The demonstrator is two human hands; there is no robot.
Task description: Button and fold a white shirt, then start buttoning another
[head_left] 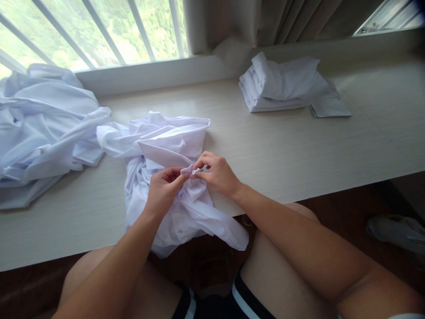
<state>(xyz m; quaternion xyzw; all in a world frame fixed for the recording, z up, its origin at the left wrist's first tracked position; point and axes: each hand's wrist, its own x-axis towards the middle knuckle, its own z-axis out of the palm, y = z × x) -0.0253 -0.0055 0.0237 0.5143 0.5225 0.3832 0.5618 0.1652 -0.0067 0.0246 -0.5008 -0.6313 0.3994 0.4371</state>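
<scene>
Both hands meet over a crumpled white shirt point(166, 150) that lies on the ledge point(282, 150) directly in front of the person, its lower part hanging off the near edge toward the knees. The left hand point(164, 188) has its fingers curled and pressed together, pinching a small fold of the shirt's edge between thumb and fingertips. The right hand point(217, 175) sits just beside it, touching the same bit of cloth — thumb and forefinger nip a small tab of fabric right where the two hands come together. Whether a button is caught in that pinch is too small to tell.

Well to the left of the left hand, a loose heap point(43, 128) of white cloth sprawls across the ledge, its edge near the shirt's sleeve. Beyond the right hand, up and to the right, a folded stack point(282, 84) of white garments rests near the wall — well apart from the hands. Behind it all, past the shirt, runs a barred window point(93, 31), with a curtain point(282, 20) hanging above the stack.
</scene>
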